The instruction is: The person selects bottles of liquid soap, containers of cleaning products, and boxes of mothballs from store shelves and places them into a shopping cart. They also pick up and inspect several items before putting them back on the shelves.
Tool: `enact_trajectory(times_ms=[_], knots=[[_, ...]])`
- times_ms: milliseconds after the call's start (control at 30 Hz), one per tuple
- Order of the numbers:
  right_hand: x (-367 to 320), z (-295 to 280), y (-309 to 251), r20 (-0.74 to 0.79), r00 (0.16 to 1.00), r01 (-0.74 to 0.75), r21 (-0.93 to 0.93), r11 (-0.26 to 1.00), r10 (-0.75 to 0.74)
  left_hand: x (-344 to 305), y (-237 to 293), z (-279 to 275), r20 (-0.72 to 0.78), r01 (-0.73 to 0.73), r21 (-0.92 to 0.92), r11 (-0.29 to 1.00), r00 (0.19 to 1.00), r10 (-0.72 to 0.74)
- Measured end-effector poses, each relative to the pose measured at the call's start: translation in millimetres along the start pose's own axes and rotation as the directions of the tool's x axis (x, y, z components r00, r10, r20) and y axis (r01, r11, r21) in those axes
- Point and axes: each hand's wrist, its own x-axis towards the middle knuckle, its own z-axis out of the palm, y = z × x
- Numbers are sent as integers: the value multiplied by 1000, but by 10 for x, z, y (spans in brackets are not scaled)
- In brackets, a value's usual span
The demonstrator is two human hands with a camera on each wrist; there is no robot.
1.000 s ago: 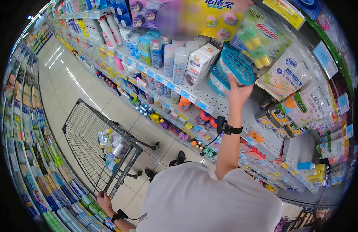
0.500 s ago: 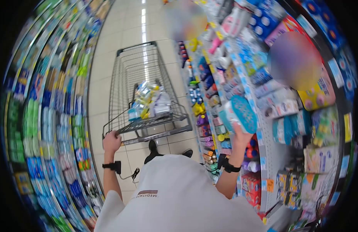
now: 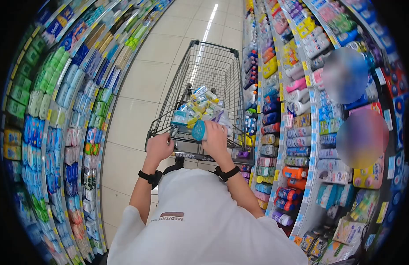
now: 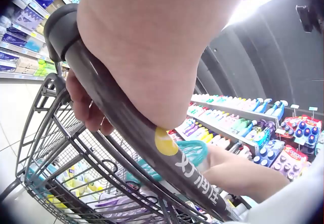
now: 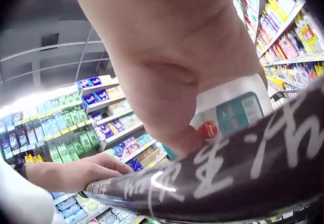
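Note:
In the head view my left hand grips the cart's handle near its left end; the left wrist view shows its fingers curled under the dark bar. My right hand holds a white tub with a teal perforated lid just over the near edge of the basket. Part of the tub's label shows beyond the bar in the right wrist view, where the right fingertips are mostly hidden. Packages in yellow, white and teal lie in the wire cart.
Shelves of green and blue packs line the left side. Bottles and boxes fill the shelves on the right, close beside the cart. A tiled floor runs ahead between them. Teal tubs stand on the right shelf.
The right hand has lifted the teal-lidded tub from the shelf and brought it left over the cart. The left hand has stayed at the handle, while the view has turned toward the aisle.

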Motion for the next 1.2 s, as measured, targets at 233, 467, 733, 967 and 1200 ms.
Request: enact_trajectory(times_ms=[233,467,733,967,1200], knots=[[58,498,175,137,987,-110,182,977,85,60,-111,70,19,-59,-16,998,998,59],[28,603,253,130,990,-95,391,916,47,91,-102,-1,55,-87,-37,996,995,89],[-405,-370,528,286,935,-325,463,824,209,127,-127,-39,85,-71,27,997,994,68],[-1355,-1256,941,98,825,-525,499,690,557,202,-189,18,132,-39,106,994,991,25],[-2617,-2203,1221,-350,512,-545,574,612,784,295,-459,129,152,-80,257,963,987,41]])
